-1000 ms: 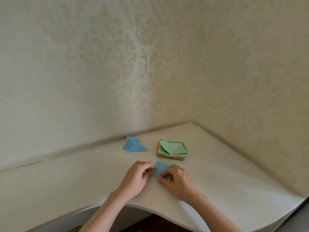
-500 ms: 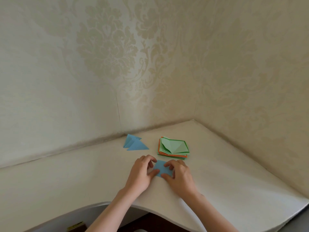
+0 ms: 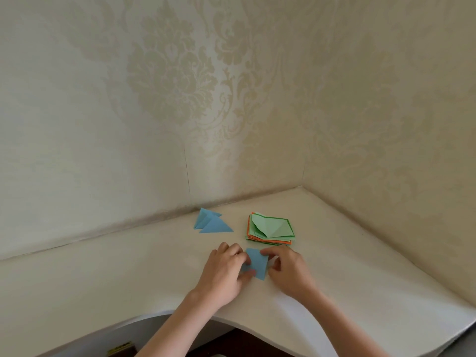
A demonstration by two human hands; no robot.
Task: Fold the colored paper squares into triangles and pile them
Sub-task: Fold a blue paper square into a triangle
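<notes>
There is only one camera, so no second view shares the scene. It sits on the person's head and looks forward and down. The left hand (image 3: 222,273) and right hand (image 3: 288,273) are low in the middle of the picture, quite near the camera. Past the hands it faces a corner where two walls (image 3: 159,99) meet. The table (image 3: 103,279) spreads out on both sides of the hands.

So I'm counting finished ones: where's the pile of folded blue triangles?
The blue triangles lie on the table near the back wall, left of the green and orange paper stack.
</notes>
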